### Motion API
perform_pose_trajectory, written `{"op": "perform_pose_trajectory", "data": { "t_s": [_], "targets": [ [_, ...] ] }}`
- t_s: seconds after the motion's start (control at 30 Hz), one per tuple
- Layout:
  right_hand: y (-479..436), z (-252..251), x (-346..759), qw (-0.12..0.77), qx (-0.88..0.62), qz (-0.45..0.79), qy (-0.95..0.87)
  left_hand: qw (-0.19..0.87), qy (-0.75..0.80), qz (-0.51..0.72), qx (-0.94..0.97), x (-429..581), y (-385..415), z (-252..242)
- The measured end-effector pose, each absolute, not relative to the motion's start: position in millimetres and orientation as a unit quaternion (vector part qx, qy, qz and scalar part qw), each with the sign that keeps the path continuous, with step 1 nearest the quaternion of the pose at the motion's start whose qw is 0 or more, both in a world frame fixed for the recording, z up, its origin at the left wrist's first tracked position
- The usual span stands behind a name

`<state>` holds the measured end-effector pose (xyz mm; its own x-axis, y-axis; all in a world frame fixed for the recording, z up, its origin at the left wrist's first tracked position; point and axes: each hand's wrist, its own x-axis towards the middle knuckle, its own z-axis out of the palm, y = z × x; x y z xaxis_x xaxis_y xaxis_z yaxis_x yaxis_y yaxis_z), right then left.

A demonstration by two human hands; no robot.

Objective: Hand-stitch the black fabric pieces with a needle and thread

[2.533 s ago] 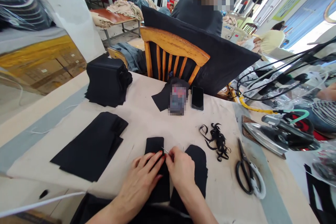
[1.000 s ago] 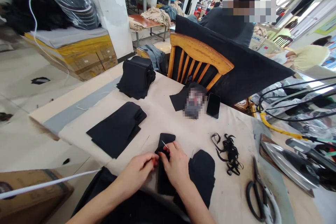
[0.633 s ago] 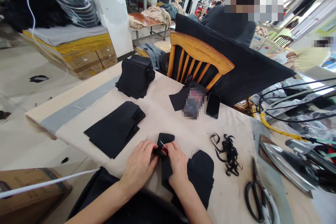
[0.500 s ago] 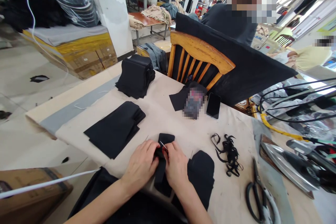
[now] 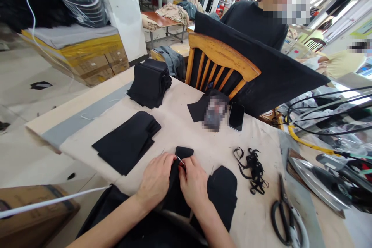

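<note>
At the near side of the table, my left hand (image 5: 155, 178) is closed on the edge of a black fabric piece (image 5: 178, 197). My right hand (image 5: 194, 181) lies on the same piece from the other side, its fingers pinched around a thin, shiny metal tool (image 5: 180, 160). The tool's tip points up and left, close to my left fingertips; its lower part is hidden in my grip, so its kind is unclear. More cut black pieces (image 5: 225, 186) lie just right of my right hand.
Left are a flat stack of black pieces (image 5: 124, 141) and a taller stack (image 5: 148, 83). Right are black fabric strips (image 5: 254, 170), scissors (image 5: 286, 217) and an iron (image 5: 319, 182). A phone (image 5: 236, 116) lies near a wooden chair (image 5: 223, 58). Beyond sits a person in dark clothing (image 5: 255, 23).
The black fabric between my hands lies flatter and wider below my fingers than before. Both hands stay in nearly the same place, and the metal tool remains in my right hand.
</note>
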<state>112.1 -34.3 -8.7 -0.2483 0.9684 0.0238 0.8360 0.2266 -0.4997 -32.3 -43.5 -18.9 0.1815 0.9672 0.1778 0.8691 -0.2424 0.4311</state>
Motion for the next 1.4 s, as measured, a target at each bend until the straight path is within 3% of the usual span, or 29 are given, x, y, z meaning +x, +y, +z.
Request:
{"op": "perform_pose_trajectory", "data": {
  "t_s": [0.63,0.93,1.2,1.4],
  "targets": [
    [-34,-12,113,0.173,-0.588,0.198,-0.765,0.094,0.524,0.122,0.838,-64,-22,-11],
    [-38,-19,120,0.2,-0.518,0.2,-0.807,0.096,0.573,0.119,0.805,-57,-31,-2],
    [-39,-13,118,0.141,-0.495,0.162,-0.842,0.113,0.626,0.184,0.749,-64,-29,0],
    [-35,-7,120,0.123,-0.499,0.185,-0.838,0.164,0.567,0.233,0.772,-54,-56,-14]
  ]
}}
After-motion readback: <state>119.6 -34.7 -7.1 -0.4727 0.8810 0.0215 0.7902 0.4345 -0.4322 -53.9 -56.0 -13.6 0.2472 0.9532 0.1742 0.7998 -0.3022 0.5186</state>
